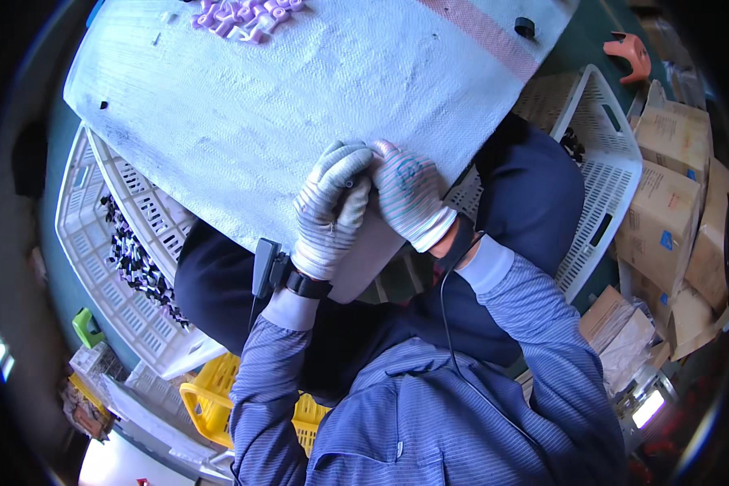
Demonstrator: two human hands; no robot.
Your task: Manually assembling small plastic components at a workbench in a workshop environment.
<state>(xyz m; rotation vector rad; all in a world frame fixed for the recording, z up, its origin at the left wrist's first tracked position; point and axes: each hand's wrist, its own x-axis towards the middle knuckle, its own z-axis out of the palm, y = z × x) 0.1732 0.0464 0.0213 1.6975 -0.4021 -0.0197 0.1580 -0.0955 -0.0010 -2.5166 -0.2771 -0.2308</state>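
My left hand (329, 217), in a pale knitted glove, is closed with its fingers curled in. A small dark bit shows between the fingers, too small to name. Against it lies my right hand (411, 193), in a striped glove, its fingers bent and their tips meeting the left fingertips. Whatever is pinched between them is mostly hidden. Both hands are over the near edge of a white-covered work board (219, 121). At the board's far side lies a pile of small purple spool-shaped plastic pieces (247, 18).
A small black round piece (525, 28) sits at the board's far right. The left white basket (77, 215) holds many black and purple-white pieces (138, 255); another white basket (603, 182) stands right. Cardboard boxes (656, 206) are stacked beyond it. A yellow basket (206, 401) is lower left.
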